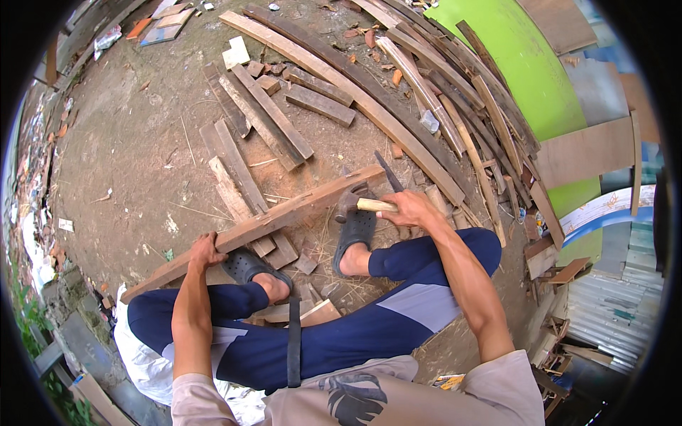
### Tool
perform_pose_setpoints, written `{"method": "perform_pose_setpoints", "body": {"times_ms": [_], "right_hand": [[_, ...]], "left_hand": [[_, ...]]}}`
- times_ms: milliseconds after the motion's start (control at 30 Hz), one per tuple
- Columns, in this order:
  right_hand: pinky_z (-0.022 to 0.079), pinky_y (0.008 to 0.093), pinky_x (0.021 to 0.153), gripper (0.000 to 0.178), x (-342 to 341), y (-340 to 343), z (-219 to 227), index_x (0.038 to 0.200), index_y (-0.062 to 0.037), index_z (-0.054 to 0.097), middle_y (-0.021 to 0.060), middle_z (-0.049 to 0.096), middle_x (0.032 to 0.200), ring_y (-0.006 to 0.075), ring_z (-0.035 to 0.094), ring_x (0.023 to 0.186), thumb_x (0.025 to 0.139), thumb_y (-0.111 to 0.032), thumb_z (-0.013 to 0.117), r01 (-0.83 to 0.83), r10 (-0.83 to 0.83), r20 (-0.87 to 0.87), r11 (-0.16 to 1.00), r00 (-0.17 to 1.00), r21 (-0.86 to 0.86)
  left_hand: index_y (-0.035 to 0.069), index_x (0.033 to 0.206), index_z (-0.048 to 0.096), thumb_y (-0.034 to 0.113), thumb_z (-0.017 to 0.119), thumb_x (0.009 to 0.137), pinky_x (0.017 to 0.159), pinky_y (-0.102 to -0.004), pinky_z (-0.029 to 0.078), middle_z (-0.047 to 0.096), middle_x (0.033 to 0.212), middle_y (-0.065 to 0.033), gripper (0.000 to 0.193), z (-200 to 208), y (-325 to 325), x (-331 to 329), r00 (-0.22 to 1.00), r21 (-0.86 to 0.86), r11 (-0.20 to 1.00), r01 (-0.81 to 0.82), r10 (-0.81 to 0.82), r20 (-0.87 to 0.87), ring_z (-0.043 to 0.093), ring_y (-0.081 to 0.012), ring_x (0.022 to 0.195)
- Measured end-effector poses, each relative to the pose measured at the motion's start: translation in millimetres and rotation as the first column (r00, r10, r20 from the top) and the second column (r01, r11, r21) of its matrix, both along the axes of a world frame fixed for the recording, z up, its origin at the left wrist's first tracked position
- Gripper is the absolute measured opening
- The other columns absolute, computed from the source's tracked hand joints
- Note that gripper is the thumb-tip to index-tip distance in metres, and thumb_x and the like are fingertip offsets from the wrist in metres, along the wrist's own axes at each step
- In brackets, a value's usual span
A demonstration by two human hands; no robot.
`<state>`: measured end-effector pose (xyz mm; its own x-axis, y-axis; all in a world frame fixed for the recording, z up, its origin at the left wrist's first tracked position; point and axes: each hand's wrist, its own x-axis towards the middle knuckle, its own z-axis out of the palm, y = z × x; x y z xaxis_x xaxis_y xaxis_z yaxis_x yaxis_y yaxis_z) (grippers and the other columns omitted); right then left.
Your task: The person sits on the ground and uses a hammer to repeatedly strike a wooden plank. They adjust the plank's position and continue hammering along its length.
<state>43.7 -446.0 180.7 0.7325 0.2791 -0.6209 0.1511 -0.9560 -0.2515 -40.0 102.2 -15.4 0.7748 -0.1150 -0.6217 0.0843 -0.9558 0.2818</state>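
A long wooden beam (277, 219) runs slantwise across in front of me, above my clogs. My left hand (206, 250) is closed round the beam near its lower left end. In my right hand (410, 211) is a claw hammer (375, 205), held by its pale wooden handle, with its dark head at the beam's right part, above one clog. A dark, tapered metal piece (388, 170) juts forward from beside the right hand's fingers; its kind and how it is held cannot be made out. Grey clogs (249, 267) are on my feet, near the beam.
Short planks (261, 117) lie on the dirt ground (135, 156) ahead. Long curved-looking boards (355, 96) and a timber pile (455, 78) stretch along the right. Beyond are a green panel (511, 64) and corrugated sheets (611, 305). A white sack (142, 355) lies by my left leg.
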Motion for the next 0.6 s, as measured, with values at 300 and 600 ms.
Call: {"method": "perform_pose_setpoints", "body": {"times_ms": [300, 600], "right_hand": [[0.053, 0.0508, 0.081, 0.047, 15, -15, 0, 0.115, -0.0174, 0.071, 0.0188, 0.072, 0.094, 0.0394, 0.068, 0.092, 0.083, -0.052, 0.068, 0.052, -0.052, 0.014, 0.998, 0.999, 0.023], [0.053, 0.05, 0.082, 0.043, 3, 27, 11, 0.109, -0.0106, 0.072, 0.0208, 0.072, 0.098, 0.0397, 0.069, 0.095, 0.087, -0.048, 0.064, 0.209, -0.201, 0.063, 0.961, 0.978, -0.183]], "left_hand": [[0.002, 0.123, 0.056, 0.037, 0.079, 0.057, 0.1, -0.0471, 0.046, 0.064, 0.116, -0.0236, 0.078, -10, 3, 1, 1.0, -0.023, 0.999, -0.024, 0.024, -0.018, 0.057, -0.0426, 0.113], [0.004, 0.124, 0.055, 0.042, 0.08, 0.06, 0.101, -0.0469, 0.046, 0.064, 0.118, -0.0224, 0.079, 3, -10, 5, 0.999, 0.038, 0.999, 0.028, -0.027, -0.023, 0.057, -0.0401, 0.116]]}}
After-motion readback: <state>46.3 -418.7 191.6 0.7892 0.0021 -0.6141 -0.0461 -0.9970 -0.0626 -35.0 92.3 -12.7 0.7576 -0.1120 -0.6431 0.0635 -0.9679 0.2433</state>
